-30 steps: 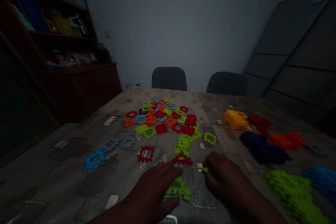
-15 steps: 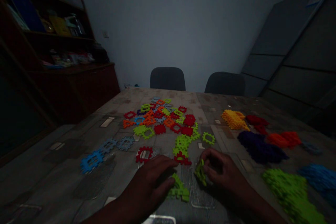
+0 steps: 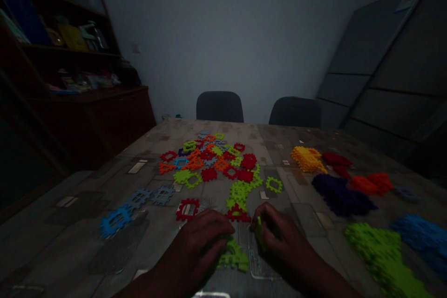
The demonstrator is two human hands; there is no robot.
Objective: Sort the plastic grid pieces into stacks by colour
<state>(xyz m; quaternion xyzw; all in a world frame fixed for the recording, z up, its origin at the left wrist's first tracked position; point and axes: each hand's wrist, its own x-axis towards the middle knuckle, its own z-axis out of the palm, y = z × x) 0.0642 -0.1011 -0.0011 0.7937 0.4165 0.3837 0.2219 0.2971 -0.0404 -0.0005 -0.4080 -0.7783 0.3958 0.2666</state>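
Note:
My left hand [image 3: 197, 249] is curled at the left side of a lime-green toothed plastic building piece [image 3: 235, 257], its thumb and fingers on the edge. That piece sits low over the table, and its left part is hidden by the hand. Pinched in my right hand [image 3: 281, 233] is another lime-green toothed building piece [image 3: 259, 233], turned nearly edge-on, so its outline is hard to make out. Just beyond both hands lies a red triangular toothed piece [image 3: 238, 215], with several joined lime-green pieces [image 3: 239, 191] behind it.
Loose toothed pieces in mixed colours [image 3: 209, 160] spread over the table's middle. A red frame piece [image 3: 187, 209] and a blue piece [image 3: 116, 220] lie left. Sorted piles stand right: yellow [image 3: 307, 159], purple [image 3: 342, 194], green [image 3: 380, 251], blue [image 3: 422, 240]. Two chairs [image 3: 220, 107] stand behind.
My right hand has moved slightly left toward my left hand, turning its green piece more edge-on. My left hand keeps its place at the other green piece. The view has shifted slightly.

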